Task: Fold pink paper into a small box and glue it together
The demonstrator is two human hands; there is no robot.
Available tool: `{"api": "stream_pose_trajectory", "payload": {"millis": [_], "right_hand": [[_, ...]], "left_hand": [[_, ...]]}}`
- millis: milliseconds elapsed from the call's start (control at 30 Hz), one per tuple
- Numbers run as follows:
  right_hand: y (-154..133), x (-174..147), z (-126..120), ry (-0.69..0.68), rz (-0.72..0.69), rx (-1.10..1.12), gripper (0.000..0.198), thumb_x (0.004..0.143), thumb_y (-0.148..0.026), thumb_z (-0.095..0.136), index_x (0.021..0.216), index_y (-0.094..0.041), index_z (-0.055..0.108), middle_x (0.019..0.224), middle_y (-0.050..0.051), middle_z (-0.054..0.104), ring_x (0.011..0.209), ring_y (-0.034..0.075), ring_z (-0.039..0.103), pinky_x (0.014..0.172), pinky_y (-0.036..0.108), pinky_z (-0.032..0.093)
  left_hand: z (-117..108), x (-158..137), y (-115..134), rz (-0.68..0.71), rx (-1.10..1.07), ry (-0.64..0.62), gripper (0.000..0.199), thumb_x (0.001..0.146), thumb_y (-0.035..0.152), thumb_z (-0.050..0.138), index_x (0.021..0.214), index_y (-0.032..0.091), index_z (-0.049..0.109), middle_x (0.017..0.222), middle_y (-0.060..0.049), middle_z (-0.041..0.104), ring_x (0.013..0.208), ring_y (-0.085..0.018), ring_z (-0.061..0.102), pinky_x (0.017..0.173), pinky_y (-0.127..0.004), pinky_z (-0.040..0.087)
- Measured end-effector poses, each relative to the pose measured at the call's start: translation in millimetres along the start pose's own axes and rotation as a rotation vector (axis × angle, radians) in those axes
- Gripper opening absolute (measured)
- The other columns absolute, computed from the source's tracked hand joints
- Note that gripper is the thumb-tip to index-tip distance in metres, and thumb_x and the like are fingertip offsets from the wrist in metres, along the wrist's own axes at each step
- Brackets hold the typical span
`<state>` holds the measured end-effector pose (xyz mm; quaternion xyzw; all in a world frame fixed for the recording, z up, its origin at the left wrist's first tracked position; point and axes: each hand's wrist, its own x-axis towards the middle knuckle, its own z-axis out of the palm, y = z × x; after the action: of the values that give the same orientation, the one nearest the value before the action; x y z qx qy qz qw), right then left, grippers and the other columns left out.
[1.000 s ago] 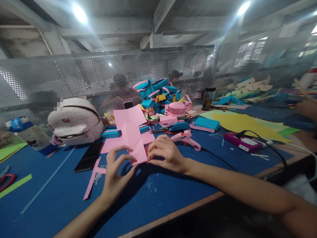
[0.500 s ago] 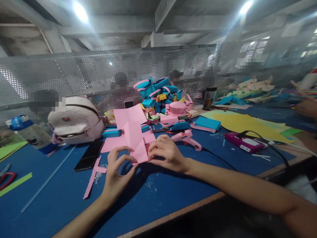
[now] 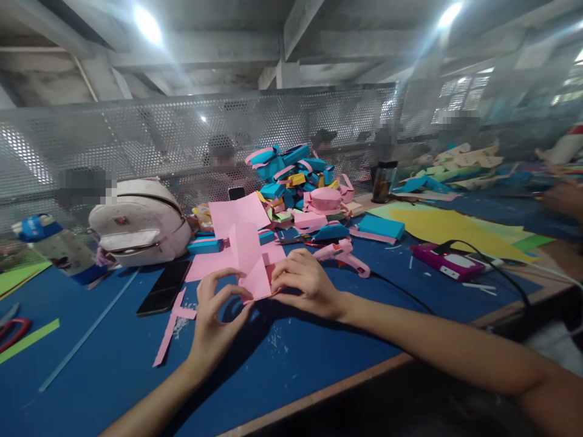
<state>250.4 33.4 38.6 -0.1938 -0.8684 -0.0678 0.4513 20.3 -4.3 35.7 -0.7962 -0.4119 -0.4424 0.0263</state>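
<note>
A folded piece of pink paper is held just above the blue table, its long flap pointing away from me. My left hand pinches its near left edge between thumb and fingers. On the other side, my right hand is closed on the near right edge, fingers curled and thumb underneath. Behind it lie more pink sheets. A pink glue gun rests just beyond my right hand, its cord running to the right. Pink paper strips lie left of my left hand.
A heap of blue, pink and yellow paper pieces stands at the back. At left are a black phone, a white backpack, a bottle and scissors. A purple power bank and yellow sheets lie right.
Almost nothing differs. Both hands keep their grip on the folded pink paper in the same place; the view has shifted very slightly.
</note>
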Motion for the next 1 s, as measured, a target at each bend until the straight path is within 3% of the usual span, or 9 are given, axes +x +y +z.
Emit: {"api": "stream_pose_trajectory", "payload": {"millis": [267, 1000], "right_hand": [[-3.7, 1.1, 2.2, 0.035, 0.018, 0.028, 0.014, 0.088, -0.031, 0.067, 0.081, -0.019, 0.064, 0.086, 0.001, 0.069, 0.084, 0.017, 0.055, 0.083, 0.035, 0.034], [-3.7, 0.4, 6.0, 0.026, 0.054, 0.051, 0.012, 0.086, -0.03, 0.07, 0.081, -0.02, 0.063, 0.087, 0.001, 0.068, 0.084, 0.018, 0.055, 0.081, 0.036, 0.034]], "left_hand": [[-5.8, 2.3, 4.3, 0.075, 0.07, 0.069, 0.002, 0.082, 0.028, 0.069, 0.08, 0.029, 0.07, 0.12, -0.004, 0.059, 0.115, -0.027, 0.052, 0.101, -0.05, 0.035], [-2.8, 1.0, 1.6, 0.14, 0.06, 0.103, 0.005, 0.081, 0.023, 0.071, 0.081, 0.028, 0.07, 0.117, -0.004, 0.06, 0.11, -0.027, 0.055, 0.095, -0.047, 0.036]]}}
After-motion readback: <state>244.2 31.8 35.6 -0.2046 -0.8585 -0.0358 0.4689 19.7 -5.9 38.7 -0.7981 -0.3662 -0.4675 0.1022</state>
